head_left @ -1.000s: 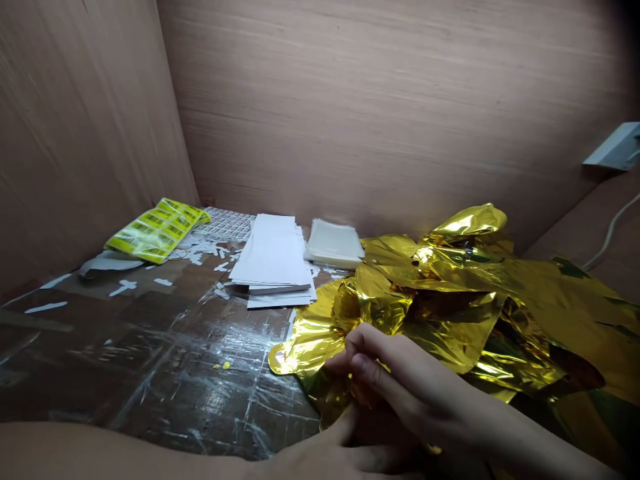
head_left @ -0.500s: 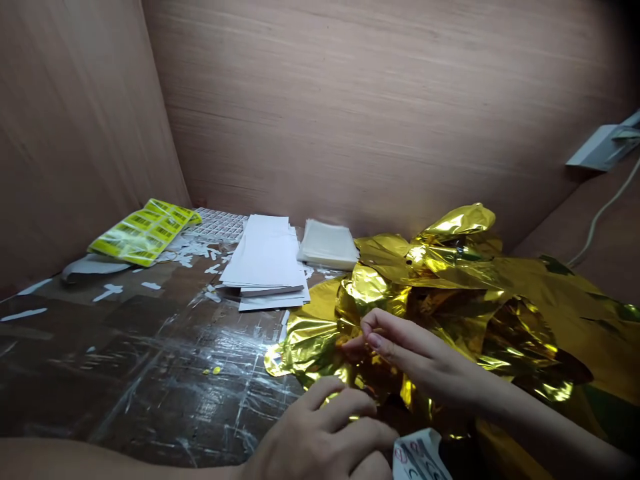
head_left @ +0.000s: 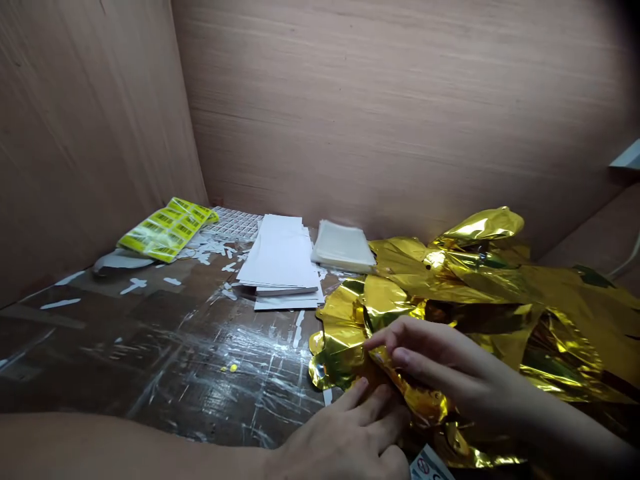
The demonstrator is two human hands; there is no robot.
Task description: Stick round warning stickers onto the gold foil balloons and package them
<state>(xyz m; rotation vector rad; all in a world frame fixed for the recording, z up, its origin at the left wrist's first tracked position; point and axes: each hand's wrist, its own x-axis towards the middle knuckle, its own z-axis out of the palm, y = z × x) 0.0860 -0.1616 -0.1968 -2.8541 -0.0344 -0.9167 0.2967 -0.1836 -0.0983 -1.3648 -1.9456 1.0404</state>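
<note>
A crumpled gold foil balloon [head_left: 340,313] with rounded lobes lies beneath my hands, part of a larger spread of shiny gold foil. My left hand [head_left: 350,427] rests on its near edge, palm down, fingers spread and stretched out. My right hand [head_left: 435,360] is above and to the right, its thumb and bent fingers closed on a fold of the balloon. One finger reaches left along the foil. Some of the right fingers are hidden behind the hand. A white printed label [head_left: 429,467] shows beside my left hand at the bottom edge.
Behind stand a stack of white cards [head_left: 280,253] and a pile of clear plastic sleeves [head_left: 344,243]. Yellow barcode labels [head_left: 167,230] and white paper scraps [head_left: 203,248] lie at the left. The brown table [head_left: 165,360] meets wooden walls [head_left: 350,120].
The view has shifted, so things sit further right. My left hand has come down flat onto the foil, and the balloon's left end is more spread out. Less of the label shows.
</note>
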